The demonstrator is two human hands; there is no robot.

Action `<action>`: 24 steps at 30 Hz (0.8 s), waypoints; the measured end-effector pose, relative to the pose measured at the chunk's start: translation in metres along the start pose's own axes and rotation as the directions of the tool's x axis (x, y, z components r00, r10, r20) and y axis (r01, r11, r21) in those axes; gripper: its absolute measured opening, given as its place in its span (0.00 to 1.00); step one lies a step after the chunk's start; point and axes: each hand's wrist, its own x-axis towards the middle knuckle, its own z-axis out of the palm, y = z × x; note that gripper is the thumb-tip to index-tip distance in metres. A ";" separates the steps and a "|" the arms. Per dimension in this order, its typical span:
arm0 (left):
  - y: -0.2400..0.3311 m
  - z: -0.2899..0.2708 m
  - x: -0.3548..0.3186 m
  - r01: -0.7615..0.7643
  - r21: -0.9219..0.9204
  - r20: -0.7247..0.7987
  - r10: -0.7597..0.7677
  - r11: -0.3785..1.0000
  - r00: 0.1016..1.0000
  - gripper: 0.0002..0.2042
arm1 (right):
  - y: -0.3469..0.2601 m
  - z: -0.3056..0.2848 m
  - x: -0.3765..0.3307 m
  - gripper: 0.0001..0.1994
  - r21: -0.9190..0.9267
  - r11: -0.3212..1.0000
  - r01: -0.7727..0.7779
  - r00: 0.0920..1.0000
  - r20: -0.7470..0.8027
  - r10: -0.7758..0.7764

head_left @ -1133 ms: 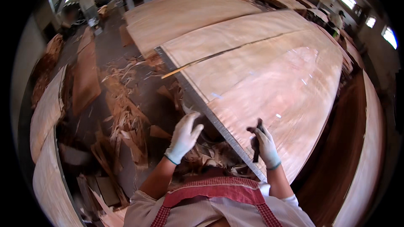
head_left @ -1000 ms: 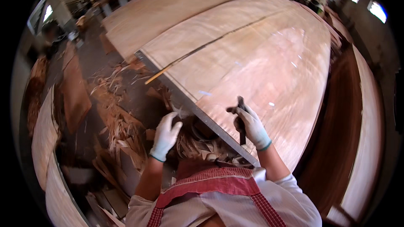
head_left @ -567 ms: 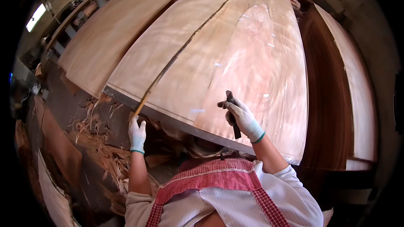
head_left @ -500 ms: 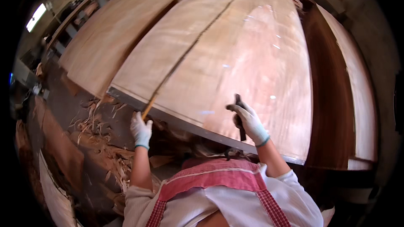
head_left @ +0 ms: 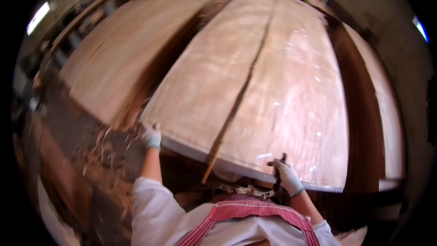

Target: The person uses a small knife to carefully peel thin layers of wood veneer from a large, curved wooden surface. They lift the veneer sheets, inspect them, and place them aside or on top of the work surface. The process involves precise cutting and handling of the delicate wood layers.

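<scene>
A large stack of pale wood veneer sheets [head_left: 200, 105] stands in front of me, its near edge grey. Along its top lies a long thin stick [head_left: 236, 105], dark over most of its length and yellow at the near end, which juts past the edge. At the stack's near left corner is my left hand [head_left: 152, 137] in a white glove; motion smears its fingers, so their grip on the sheet is unclear. My gloved right hand [head_left: 289, 178] is closed round a short dark tool [head_left: 277, 177] at the near edge, right of the stick; its exact kind is unclear.
A second veneer stack [head_left: 132, 54] stands to the left across a dark gap. On the right are a dark brown board side [head_left: 364, 123] and another pale sheet [head_left: 387, 114]. Wood shavings [head_left: 109, 168] and scrap boards [head_left: 63, 168] litter the floor at left.
My left hand has let go of the stick and moved to the sheet's corner. In the picture, the stack and stick sit further right, and my right hand with the tool is lower and nearer the edge.
</scene>
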 end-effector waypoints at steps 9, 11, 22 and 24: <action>0.101 -0.055 -0.051 -0.528 -0.264 -0.216 0.483 0.807 0.848 0.09 | -0.065 0.098 0.057 0.22 -0.296 0.950 0.099 0.983 0.181 -0.046; 0.145 -0.064 -0.091 -0.667 -0.230 -0.214 0.632 0.708 0.745 0.08 | -0.085 0.123 0.082 0.30 -0.227 0.956 0.188 0.975 0.164 -0.153; 0.027 -0.025 -0.222 0.113 -0.811 0.549 0.679 0.575 0.487 0.19 | 0.001 0.026 0.160 0.14 -0.261 0.942 0.209 0.886 -0.357 -0.296; 0.039 -0.039 -0.237 0.662 -0.368 0.901 0.427 0.653 0.079 0.11 | 0.024 -0.007 0.163 0.13 -0.276 0.943 0.187 0.846 -0.442 -0.297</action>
